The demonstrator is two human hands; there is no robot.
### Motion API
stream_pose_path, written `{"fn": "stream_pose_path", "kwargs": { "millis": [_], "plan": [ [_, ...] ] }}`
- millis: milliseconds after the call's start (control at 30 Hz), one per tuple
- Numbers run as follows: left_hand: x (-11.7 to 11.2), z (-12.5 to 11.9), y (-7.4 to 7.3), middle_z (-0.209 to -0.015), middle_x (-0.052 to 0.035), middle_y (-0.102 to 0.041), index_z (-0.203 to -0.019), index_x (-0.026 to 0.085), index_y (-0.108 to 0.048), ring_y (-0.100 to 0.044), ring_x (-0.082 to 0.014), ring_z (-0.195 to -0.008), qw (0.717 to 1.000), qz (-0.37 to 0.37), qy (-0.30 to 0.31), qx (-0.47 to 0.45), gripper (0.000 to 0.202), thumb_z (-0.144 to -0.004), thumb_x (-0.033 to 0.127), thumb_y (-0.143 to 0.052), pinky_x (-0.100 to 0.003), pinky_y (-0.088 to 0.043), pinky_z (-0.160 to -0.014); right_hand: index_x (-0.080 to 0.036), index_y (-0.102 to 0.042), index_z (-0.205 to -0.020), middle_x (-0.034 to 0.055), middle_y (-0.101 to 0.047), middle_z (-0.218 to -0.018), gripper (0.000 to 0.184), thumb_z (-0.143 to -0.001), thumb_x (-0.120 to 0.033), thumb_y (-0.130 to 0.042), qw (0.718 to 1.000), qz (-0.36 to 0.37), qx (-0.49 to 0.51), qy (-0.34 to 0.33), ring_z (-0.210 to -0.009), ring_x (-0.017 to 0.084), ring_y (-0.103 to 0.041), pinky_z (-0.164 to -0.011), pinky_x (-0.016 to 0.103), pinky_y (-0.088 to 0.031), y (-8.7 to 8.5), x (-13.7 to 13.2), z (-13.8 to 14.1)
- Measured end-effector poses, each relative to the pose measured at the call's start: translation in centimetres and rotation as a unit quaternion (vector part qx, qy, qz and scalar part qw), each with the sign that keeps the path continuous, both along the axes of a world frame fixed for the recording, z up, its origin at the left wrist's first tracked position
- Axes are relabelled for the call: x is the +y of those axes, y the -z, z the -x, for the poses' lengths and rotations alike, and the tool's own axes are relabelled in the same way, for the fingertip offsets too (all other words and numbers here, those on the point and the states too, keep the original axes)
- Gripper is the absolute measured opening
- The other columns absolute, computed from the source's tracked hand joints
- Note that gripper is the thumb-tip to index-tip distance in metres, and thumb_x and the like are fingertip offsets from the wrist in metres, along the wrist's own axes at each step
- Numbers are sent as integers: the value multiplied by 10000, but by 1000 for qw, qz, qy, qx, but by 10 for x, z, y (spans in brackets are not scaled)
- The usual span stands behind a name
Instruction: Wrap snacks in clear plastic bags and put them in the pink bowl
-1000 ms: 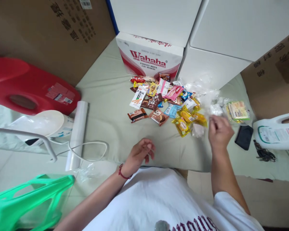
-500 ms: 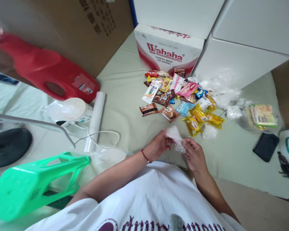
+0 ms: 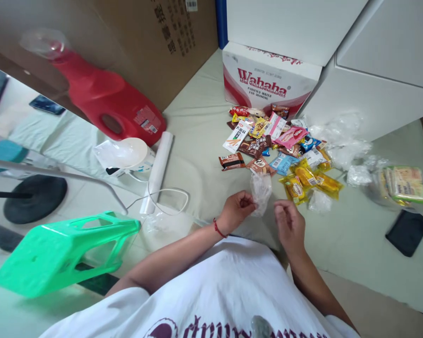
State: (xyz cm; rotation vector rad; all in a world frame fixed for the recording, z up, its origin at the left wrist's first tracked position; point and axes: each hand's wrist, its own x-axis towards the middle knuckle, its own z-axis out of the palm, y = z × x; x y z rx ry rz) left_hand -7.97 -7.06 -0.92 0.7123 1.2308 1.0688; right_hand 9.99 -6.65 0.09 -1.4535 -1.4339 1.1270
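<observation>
Looks like somebody's home to me, can't tell which room though. There's a slightly rumpled, pale green fabric sheet (image 3: 338, 234) spread out like a bedsheet, with a heap of small wrapped snacks in shiny, colourful packets (image 3: 289, 136) on it. Behind those sits a white-and-red cardboard Wahaha drinking-water carton (image 3: 264, 84). Off left, a big red plastic jug with a moulded handle (image 3: 127, 103), plus a bright green plastic stool (image 3: 42, 263) over pale floor tiles (image 3: 91, 197).
</observation>
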Motion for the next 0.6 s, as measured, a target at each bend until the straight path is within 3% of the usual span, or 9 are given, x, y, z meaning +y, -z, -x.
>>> {"fn": "stream_pose_path", "kwargs": {
  "millis": [100, 200, 300, 467, 600],
  "plan": [
    [-4, 1, -5, -717, 19, -595, -805, 184, -642, -503, -119, -663, 998, -43, 46, 16, 286, -712, 389, -819, -256, -389, -644, -218, -693, -1035, 21, -681, -834, 313, -892, -495, -669, 994, 75, 41, -73, -663, 158, -584, -614, 283, -489, 2, 6, 13],
    [-3, 2, -4, -678, 26, -555, -775, 176, -620, -474, -118, -638, 999, -28, 39, 8, 327, -771, 473, -759, -263, -360, -625, -205, -730, -948, 8, -672, -755, 306, -865, -496, -685, 991, 100, 55, -73, -618, 142, -548, -596, 273, -468, 4, 11, 26],
    [0, 8, -1, -633, 41, -511, -718, 170, -606, -411, -97, -604, 1000, -20, 13, 10, 375, -749, 500, -782, -254, -305, -596, -198, -753, -922, -18, -615, -671, 296, -841, -481, -718, 987, 122, 79, -67, -555, 107, -451, -521, 237, -369, 3, 12, 30],
    [5, 34, 1, -613, 48, -515, -718, 160, -602, -415, -65, -549, 986, 34, 14, -161, 342, -679, 389, -853, -221, -305, -549, -206, -678, -837, -59, -529, -608, 339, -686, -460, -842, 947, 219, 233, 23, -487, 76, -374, -438, 199, -286, 1, 21, 10],
    [4, 53, 4, -749, -3, -637, -742, 164, -588, -593, -111, -669, 965, 66, 1, -254, 308, -642, 256, -865, -241, -481, -645, -217, -635, -823, -41, -543, -654, 300, -696, -429, -806, 943, 218, 248, 38, -544, 110, -471, -467, 217, -386, 6, 25, -10]
  ]
}}
